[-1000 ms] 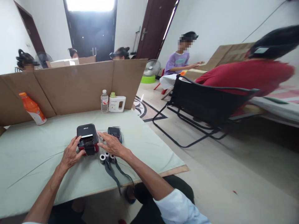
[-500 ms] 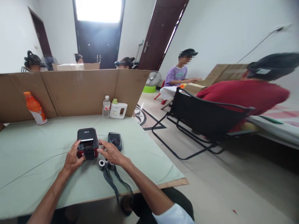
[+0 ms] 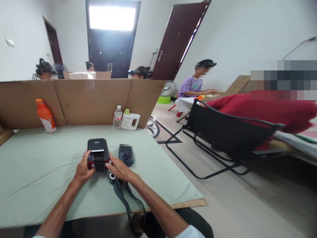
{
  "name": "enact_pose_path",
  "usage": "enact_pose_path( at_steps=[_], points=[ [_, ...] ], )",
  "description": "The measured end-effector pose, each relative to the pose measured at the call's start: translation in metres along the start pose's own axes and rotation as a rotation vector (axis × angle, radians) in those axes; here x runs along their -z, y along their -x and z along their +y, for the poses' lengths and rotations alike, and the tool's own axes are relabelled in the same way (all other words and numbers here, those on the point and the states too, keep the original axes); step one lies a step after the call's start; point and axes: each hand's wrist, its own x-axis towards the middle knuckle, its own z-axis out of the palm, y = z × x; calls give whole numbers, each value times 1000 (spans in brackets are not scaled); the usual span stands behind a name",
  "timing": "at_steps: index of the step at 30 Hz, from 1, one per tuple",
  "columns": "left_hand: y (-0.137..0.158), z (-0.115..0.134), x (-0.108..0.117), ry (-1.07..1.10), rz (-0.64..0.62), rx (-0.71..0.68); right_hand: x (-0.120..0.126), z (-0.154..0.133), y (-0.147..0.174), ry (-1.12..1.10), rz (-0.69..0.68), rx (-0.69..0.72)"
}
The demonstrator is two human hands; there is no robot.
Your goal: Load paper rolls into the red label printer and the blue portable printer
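Observation:
On the table before me lies a black-and-red label printer (image 3: 97, 145), with a dark flap hanging open at its near end. My left hand (image 3: 84, 168) grips the printer's left side, thumb at the near corner. Against the opposite side, the fingers and thumb of my right hand (image 3: 121, 169) are closed on the near right corner. A small dark boxy device (image 3: 126, 156) rests just beyond my right hand. Near my right wrist is a roll with a white core (image 3: 112, 178); dark ribbons (image 3: 122, 197) trail from there over the table's front edge. My right hand partly hides this group.
A cardboard screen (image 3: 99, 102) stands along the table's back. In front of it are an orange bottle (image 3: 46, 115), a clear water bottle (image 3: 118, 117) and a white jug (image 3: 130, 121). To the right, a person in red sits in a black folding chair (image 3: 223, 132); other people sit beyond.
My right hand has come down and closed on the printer's right side, its fingers now nearer the front corner. My left hand keeps its hold. The whole view has shifted slightly.

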Motion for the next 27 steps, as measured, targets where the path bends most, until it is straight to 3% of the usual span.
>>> enact_pose_path(
  at_steps=[6, 17, 21, 27],
  points=[
    [0, 4, 23, 3, -9, 71, -4, -15, -13, 51, -38, 41],
    [19, -34, 127, -161, 118, 186, -64, -67, -87, 25, -177, 171],
    [28, -40, 138, -189, 120, 216, -79, -68, -96, 24, -209, 193],
    [35, -48, 134, -222, 132, 221, -82, -68, -97, 99, -245, 193]
  ],
)
